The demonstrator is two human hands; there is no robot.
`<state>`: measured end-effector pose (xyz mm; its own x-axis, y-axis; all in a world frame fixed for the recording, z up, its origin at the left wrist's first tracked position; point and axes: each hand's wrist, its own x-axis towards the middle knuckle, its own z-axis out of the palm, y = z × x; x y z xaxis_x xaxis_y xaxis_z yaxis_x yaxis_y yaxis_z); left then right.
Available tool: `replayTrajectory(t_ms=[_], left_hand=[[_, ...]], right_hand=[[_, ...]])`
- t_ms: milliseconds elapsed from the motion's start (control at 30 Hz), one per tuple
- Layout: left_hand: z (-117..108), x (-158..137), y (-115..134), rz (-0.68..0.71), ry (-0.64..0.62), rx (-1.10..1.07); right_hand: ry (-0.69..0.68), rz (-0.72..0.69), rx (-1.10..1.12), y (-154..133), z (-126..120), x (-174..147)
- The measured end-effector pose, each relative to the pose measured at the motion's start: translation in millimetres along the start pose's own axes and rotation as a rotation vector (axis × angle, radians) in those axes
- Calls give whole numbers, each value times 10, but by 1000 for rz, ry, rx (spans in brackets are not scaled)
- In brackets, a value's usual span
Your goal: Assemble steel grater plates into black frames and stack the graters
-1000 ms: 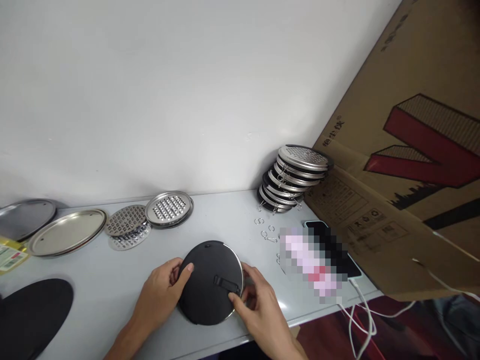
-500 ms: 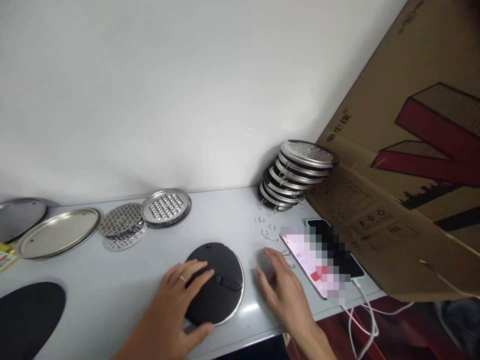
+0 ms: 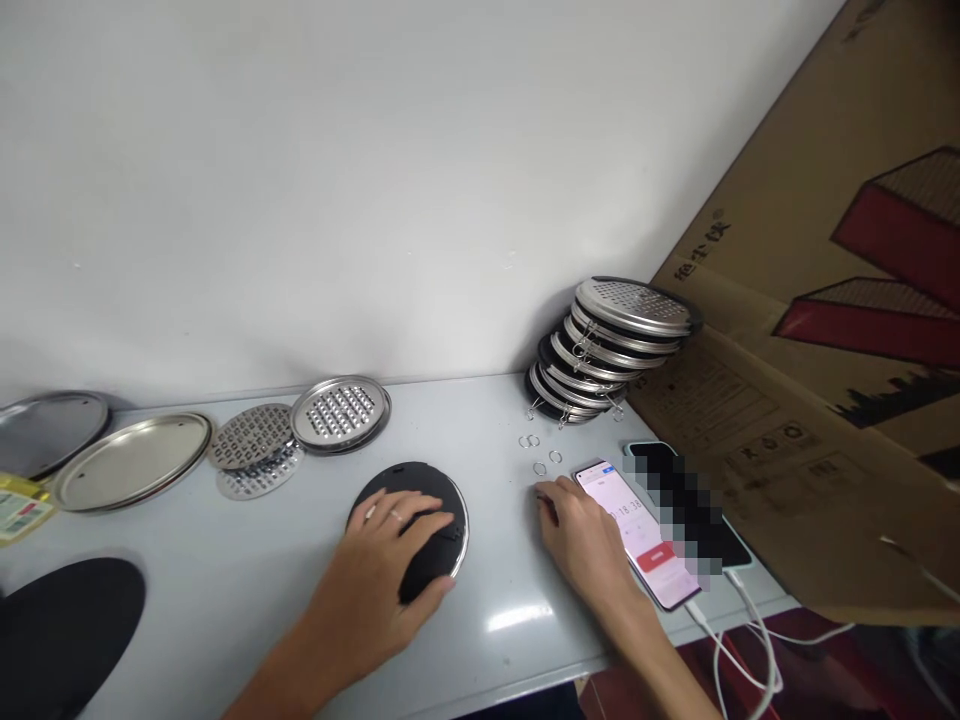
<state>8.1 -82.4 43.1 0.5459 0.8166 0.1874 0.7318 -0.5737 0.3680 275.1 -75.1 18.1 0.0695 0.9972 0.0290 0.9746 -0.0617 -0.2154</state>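
My left hand (image 3: 397, 550) lies across a black round disc (image 3: 420, 480) with a silver rim, gripping it on the table. Its fingers bend over the top and the thumb reaches the near right rim. Part of the disc, including most of a small black strip, is hidden under the fingers. My right hand (image 3: 581, 535) rests on the table beside the phone, fingers curled and pinched together near small wire pieces. What the fingertips hold, if anything, is too small to make out. Several metal rings (image 3: 540, 468) lie just beyond the fingertips.
A tilted stack of round graters (image 3: 634, 305) with wire clips leans near a cardboard box (image 3: 750, 420). Two phones, one lit (image 3: 637, 530), lie at right with white cables (image 3: 750, 620). Grater plates (image 3: 341, 412), metal trays (image 3: 135, 460) and a black oval sheet (image 3: 67, 640) are left.
My left hand has slid the black disc a little left and away. My right hand has reached forward over the wire pieces, its fingers now curled together.
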Motion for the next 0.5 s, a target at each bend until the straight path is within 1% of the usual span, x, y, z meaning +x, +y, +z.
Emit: replayTrajectory(t_ms=[100, 233, 300, 400, 500], left_hand=[[38, 383, 183, 69, -47, -87], [208, 896, 293, 112, -102, -56], [323, 1115, 334, 128, -121, -40], [509, 1386, 418, 156, -180, -13], [664, 1568, 499, 153, -254, 26]], right_hand=[[-24, -30, 42, -42, -14, -91], [-47, -81, 165, -88, -3, -285], [-48, -74, 179, -93, 13, -377], [-93, -46, 206, -88, 13, -468], [-165, -42, 233, -84, -16, -509]])
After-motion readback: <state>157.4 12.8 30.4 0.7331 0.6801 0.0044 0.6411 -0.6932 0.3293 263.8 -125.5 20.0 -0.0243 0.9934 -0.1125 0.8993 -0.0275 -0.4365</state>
